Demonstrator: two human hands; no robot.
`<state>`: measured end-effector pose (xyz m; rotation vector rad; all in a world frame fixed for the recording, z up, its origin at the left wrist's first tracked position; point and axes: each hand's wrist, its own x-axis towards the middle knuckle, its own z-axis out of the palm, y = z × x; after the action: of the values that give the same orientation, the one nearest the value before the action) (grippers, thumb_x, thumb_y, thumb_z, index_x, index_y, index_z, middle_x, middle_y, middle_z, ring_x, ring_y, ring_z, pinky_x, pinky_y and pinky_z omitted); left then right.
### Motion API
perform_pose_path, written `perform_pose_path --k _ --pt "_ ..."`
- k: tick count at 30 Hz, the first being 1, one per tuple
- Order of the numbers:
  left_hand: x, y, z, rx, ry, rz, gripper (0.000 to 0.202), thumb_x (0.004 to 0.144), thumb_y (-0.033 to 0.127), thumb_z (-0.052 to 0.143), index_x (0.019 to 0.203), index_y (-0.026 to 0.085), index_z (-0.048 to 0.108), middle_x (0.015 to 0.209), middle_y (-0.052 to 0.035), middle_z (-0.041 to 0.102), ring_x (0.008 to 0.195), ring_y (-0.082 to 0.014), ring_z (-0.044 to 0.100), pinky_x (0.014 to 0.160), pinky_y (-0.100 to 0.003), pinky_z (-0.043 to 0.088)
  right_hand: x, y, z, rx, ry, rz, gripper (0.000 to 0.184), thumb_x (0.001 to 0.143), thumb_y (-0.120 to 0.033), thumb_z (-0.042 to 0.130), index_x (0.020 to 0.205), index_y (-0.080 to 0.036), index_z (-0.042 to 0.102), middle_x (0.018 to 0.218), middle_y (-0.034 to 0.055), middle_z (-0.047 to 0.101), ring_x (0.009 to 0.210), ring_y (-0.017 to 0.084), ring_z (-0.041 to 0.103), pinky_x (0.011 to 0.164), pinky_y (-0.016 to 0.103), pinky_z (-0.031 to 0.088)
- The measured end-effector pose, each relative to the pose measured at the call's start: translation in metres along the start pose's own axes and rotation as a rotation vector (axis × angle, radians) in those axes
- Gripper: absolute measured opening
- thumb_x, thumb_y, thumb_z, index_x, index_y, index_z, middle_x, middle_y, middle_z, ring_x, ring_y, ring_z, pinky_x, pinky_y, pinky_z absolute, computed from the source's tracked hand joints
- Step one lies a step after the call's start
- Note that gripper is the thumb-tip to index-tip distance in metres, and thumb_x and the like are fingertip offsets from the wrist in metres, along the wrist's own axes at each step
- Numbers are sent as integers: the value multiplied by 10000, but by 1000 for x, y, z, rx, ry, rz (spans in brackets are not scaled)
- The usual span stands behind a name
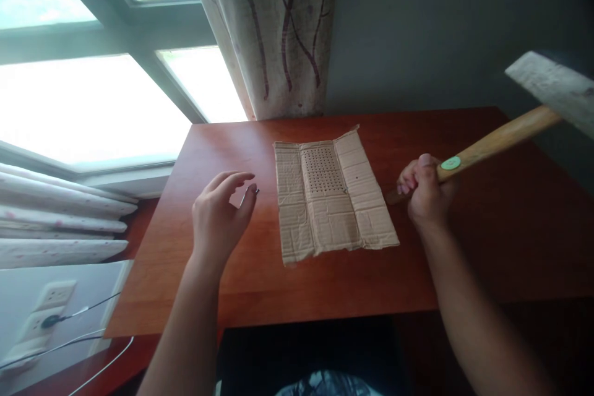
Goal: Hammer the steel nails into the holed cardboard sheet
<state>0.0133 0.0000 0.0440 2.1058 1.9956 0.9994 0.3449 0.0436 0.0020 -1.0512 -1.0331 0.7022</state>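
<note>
My left hand (218, 210) is raised over the left side of the table, thumb and fingers curled around a thin metal nail (243, 199). Part of that nail is hidden by the thumb. To its right lies a flattened piece of brown cardboard (334, 223), creased and torn at the edges, with a grid of dark dots (323, 170) in its upper middle. I cannot tell whether the dots are holes or nail heads. My right hand (429, 192) grips the wooden handle of a hammer (505, 135), its pale head raised at the far right.
The reddish-brown wooden table (260, 297) reaches the dark wall at the back. Bright windows (78, 105) stand on the left, with a patterned curtain (288, 31) behind the table. Cables run from a wall socket (46, 315) at the lower left.
</note>
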Motion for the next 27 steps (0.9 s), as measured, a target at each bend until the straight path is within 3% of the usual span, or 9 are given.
perform_pose_path --k 4,10,17,27 --pt "-7 -28 -2 253 -198 -102 214 913 381 585 952 230 733 916 -30 729 747 -193 674 627 -295 451 1 1 -2 -4 -62 29 555 901 -535 635 528 -221 372 452 -62 346 375 77 350 367 238 289" --pt "-4 -25 10 506 -336 -87 270 952 380 505 935 234 731 954 -57 712 814 -217 655 580 -296 383 0 5 0 -27 -42 33 584 880 -582 645 520 -226 353 442 -65 316 360 68 309 340 239 228" --pt "6 -20 19 594 -402 -71 268 957 354 499 962 238 740 1015 -79 715 964 -255 659 595 -304 408 -3 4 -1 -78 -26 3 585 881 -580 640 508 -226 361 432 -54 333 363 77 333 345 249 237" --pt "6 -15 19 615 -422 -72 285 961 335 468 961 230 734 1031 -87 708 967 -277 658 573 -314 398 -1 1 0 -16 -27 28 585 864 -575 662 518 -226 344 431 -63 312 368 72 312 343 234 237"
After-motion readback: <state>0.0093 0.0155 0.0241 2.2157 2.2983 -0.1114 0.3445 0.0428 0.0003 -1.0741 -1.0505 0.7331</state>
